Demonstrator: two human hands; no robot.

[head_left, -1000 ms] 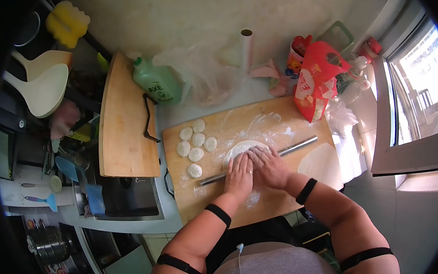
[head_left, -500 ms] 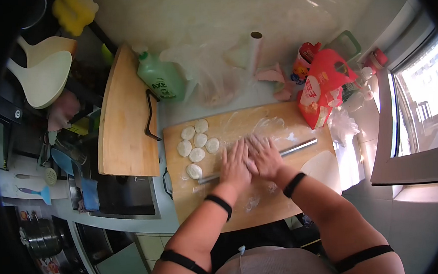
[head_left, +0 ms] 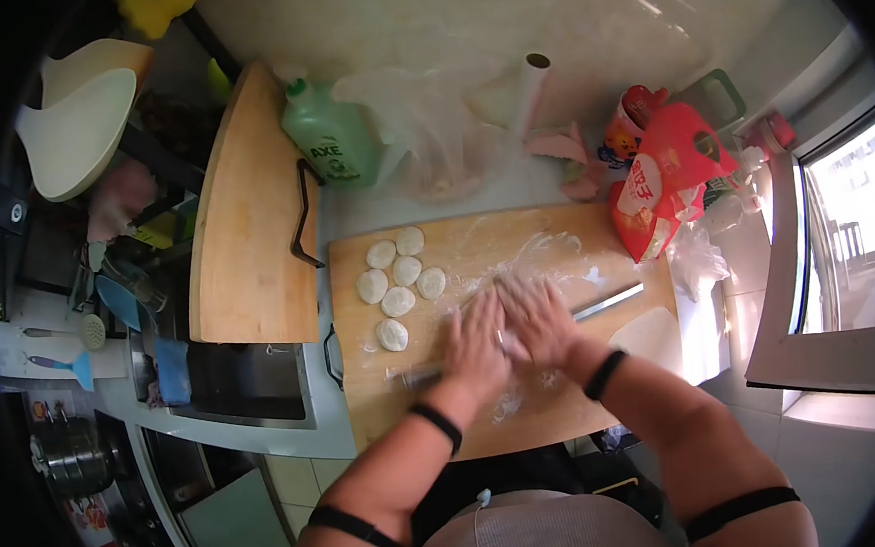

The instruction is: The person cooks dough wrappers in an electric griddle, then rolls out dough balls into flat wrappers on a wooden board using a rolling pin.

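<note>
Lying flat, fingers extended, across one metal rolling pin [head_left: 610, 302]: two hands [head_left: 477, 345], near seven dough pieces [head_left: 406, 270].

From the wearer's head, one wide view looks forward and steeply down onto a near, pale, rectangular wooden board [head_left: 391, 417]; it reaches a white-framed glass window [head_left: 861, 233] at right.

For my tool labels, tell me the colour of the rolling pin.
The rolling pin is a shiny silver-grey, seen best in the head view.
</note>
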